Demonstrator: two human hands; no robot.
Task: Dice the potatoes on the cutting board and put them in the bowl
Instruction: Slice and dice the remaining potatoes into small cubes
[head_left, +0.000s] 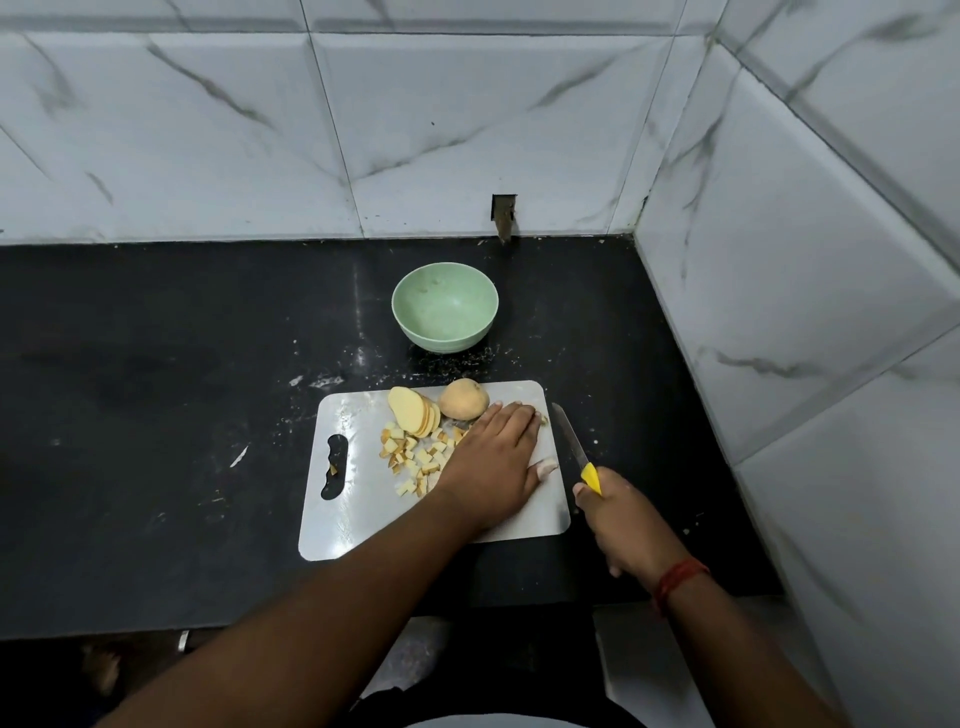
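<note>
On the cutting board (358, 519), from the left: potato cubes (415, 460), leaning slices (413, 411), a whole potato (464, 399). Behind, an empty bowl (445, 306). Left hand (496, 457) flat over some pieces, fingers straight, gripping nothing. Right hand (618, 512) closed around the knife (576, 452), off the board edge. Possible danger: blade near fingertips; cubes could scatter if swept carelessly.

I found nothing to read: no label, brand, number or sign anywhere in my view.
</note>
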